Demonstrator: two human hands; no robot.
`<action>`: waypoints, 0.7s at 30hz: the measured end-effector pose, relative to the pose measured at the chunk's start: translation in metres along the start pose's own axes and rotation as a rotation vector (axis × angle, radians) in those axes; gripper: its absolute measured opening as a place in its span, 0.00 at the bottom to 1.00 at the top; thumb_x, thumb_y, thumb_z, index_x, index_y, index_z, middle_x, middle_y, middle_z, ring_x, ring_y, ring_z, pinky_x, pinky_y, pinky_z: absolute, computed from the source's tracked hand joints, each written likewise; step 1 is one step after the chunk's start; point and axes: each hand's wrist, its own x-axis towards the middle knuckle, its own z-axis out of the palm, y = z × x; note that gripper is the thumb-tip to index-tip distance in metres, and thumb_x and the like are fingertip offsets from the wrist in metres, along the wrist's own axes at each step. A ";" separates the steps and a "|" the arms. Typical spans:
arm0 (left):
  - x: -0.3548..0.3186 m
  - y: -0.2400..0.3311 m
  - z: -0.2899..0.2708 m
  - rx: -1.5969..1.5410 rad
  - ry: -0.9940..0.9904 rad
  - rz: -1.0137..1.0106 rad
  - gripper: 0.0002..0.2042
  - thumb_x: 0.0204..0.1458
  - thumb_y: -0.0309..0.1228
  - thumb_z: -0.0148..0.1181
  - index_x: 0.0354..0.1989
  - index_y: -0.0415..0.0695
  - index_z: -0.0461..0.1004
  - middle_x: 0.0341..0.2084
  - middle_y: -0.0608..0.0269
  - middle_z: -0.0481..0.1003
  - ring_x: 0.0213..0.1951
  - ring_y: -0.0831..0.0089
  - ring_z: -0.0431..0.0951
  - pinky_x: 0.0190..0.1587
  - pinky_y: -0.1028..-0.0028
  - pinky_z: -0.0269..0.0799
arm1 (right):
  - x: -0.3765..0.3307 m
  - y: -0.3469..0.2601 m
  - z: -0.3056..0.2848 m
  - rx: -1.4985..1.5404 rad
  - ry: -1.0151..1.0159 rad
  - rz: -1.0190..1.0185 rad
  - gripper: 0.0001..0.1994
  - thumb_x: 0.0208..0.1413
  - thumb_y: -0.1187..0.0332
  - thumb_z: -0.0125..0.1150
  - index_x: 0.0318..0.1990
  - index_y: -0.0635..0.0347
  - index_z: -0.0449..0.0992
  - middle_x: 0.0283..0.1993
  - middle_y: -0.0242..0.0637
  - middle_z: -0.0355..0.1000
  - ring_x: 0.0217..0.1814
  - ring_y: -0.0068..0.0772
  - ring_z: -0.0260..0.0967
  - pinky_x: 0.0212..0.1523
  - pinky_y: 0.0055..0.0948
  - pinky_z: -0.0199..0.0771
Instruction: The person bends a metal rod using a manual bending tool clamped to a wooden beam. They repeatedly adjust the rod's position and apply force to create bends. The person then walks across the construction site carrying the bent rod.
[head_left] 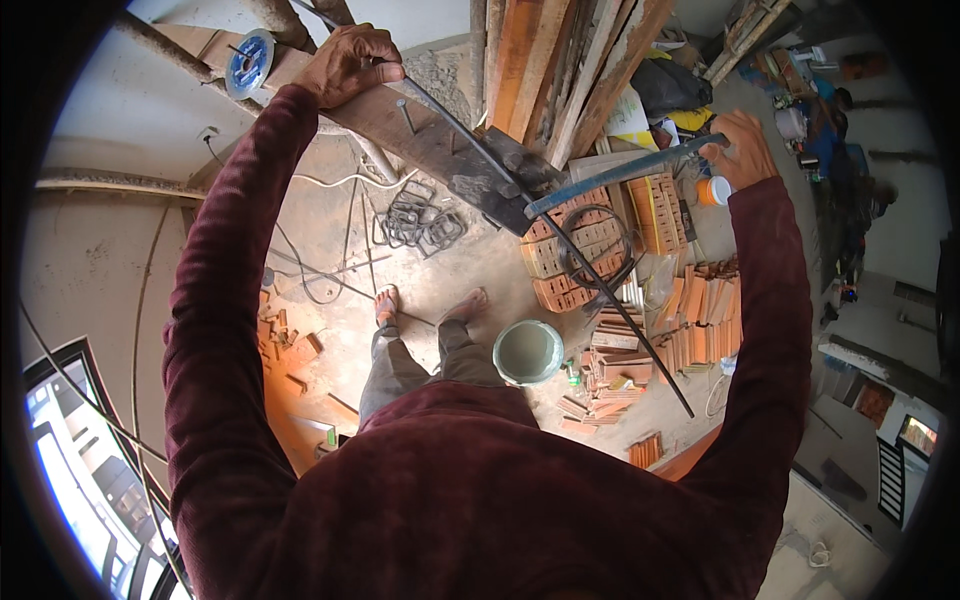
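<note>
With the left hand (pixel 350 62) gripping the rod (pixel 560 240) and the right hand (pixel 738 150) clutching the lever (pixel 620 173), the rod could slip off the plank (pixel 440 150).

a round bucket (pixel 527 352) of grey mix stands on the dusty floor (pixel 330 215) beside stacked orange bricks (pixel 700 320). bent wire stirrups (pixel 420 220) lie near timber planks (pixel 560 60); a disc blade (pixel 248 62) rests above.
</note>
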 end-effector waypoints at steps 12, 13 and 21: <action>0.002 0.006 -0.002 0.040 -0.020 -0.017 0.15 0.53 0.44 0.58 0.28 0.43 0.76 0.26 0.63 0.74 0.35 0.65 0.72 0.41 0.65 0.65 | 0.010 0.004 0.004 0.051 0.021 -0.049 0.33 0.48 0.33 0.53 0.23 0.62 0.66 0.20 0.36 0.55 0.26 0.36 0.53 0.40 0.35 0.55; 0.002 0.005 -0.002 0.029 -0.014 -0.015 0.15 0.53 0.44 0.59 0.28 0.42 0.76 0.26 0.63 0.74 0.35 0.65 0.72 0.41 0.65 0.65 | 0.009 0.003 0.004 0.054 0.020 -0.048 0.33 0.47 0.33 0.54 0.23 0.62 0.67 0.20 0.36 0.56 0.27 0.36 0.54 0.39 0.35 0.55; -0.003 0.007 -0.005 -0.061 0.037 -0.082 0.17 0.48 0.49 0.61 0.27 0.46 0.78 0.28 0.60 0.77 0.36 0.63 0.75 0.43 0.63 0.66 | 0.007 0.002 0.008 0.081 -0.054 -0.005 0.32 0.47 0.34 0.55 0.24 0.62 0.70 0.21 0.35 0.58 0.27 0.36 0.55 0.38 0.35 0.54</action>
